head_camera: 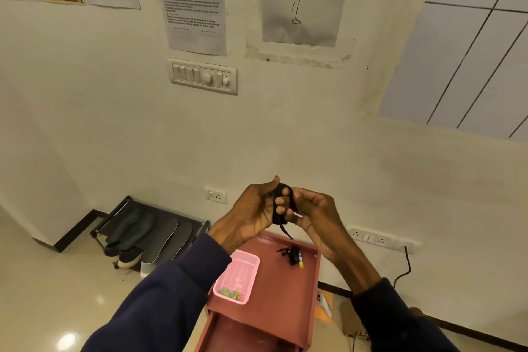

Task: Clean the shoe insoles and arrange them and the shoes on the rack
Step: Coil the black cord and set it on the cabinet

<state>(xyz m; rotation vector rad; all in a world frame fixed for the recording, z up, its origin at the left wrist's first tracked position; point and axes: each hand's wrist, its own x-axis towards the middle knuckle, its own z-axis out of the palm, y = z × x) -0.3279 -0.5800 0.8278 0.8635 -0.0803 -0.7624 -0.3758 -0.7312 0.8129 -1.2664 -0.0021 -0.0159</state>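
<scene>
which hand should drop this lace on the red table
Left, probably: the left hand holds the wound lace, while the right hand only pinches its loose end. The table sits below both.

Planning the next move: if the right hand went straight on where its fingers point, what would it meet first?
The black lace wound round fingers of the left hand, which the right hand pinches. The left hand itself seems to lie just behind, though depth is unclear.
</scene>
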